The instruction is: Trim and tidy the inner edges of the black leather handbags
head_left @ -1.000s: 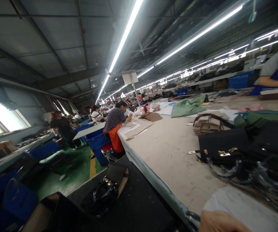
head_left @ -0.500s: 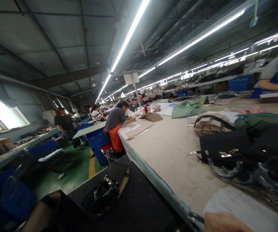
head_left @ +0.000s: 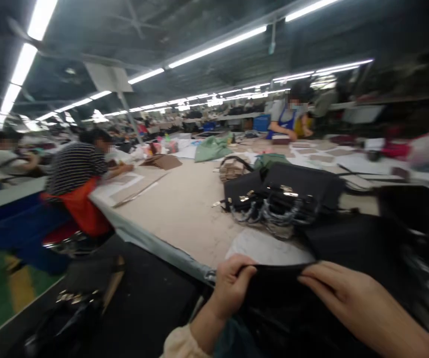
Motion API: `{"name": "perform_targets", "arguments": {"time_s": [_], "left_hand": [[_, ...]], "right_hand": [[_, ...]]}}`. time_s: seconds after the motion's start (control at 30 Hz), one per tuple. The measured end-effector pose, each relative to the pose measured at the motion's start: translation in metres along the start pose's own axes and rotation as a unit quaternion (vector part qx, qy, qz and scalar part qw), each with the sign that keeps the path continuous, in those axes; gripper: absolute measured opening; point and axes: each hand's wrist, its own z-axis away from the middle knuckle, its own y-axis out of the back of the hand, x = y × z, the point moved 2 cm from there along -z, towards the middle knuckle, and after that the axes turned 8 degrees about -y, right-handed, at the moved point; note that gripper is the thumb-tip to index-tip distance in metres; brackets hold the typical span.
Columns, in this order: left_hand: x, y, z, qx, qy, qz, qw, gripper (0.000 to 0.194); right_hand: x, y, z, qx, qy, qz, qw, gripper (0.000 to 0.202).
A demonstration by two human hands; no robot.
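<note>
At the bottom of the view, my left hand (head_left: 232, 287) pinches the upper edge of a black bag (head_left: 276, 293). My right hand (head_left: 339, 286) grips the same edge further right, thumb and fingers pressed together. The edge stretches between both hands; the lower part of the bag is dark and runs out of view. A white sheet (head_left: 264, 248) lies on the table just beyond it. Black handbags with gold clasps (head_left: 300, 179) and plastic-wrapped handles rest behind the sheet. More black material (head_left: 359, 238) lies beside my right hand.
The beige-topped table (head_left: 188, 199) reaches far forward. On a lower black surface (head_left: 150, 283) at left stands another black handbag (head_left: 89, 273). A co-worker in an orange apron (head_left: 87, 209) leans over the left edge; another in a blue apron (head_left: 285, 119) works across. Green cloth (head_left: 212, 149) lies between.
The view has swung to the right. Earlier only part of one blurred hand showed at the bottom right; now both hands are in view, holding the black bag's edge.
</note>
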Motion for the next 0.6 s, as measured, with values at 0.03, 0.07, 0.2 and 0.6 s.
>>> {"name": "perform_targets", "arguments": {"time_s": [0.03, 0.07, 0.2, 0.6], "left_hand": [[-0.001, 0.002, -0.002, -0.002, -0.006, 0.006, 1.000, 0.015], [-0.002, 0.003, -0.004, -0.005, -0.007, 0.009, 1.000, 0.015], [-0.006, 0.004, -0.006, -0.018, -0.018, 0.000, 1.000, 0.014], [-0.017, 0.006, -0.004, -0.025, -0.048, -0.042, 0.998, 0.012]], "right_hand": [[0.001, 0.005, 0.003, -0.039, -0.030, 0.011, 0.999, 0.023], [-0.001, 0.009, 0.003, -0.059, -0.054, 0.017, 0.997, 0.022], [-0.010, 0.014, -0.004, -0.060, -0.104, 0.026, 0.992, 0.018], [-0.013, 0.013, -0.012, -0.049, -0.124, 0.075, 0.988, 0.020]]}}
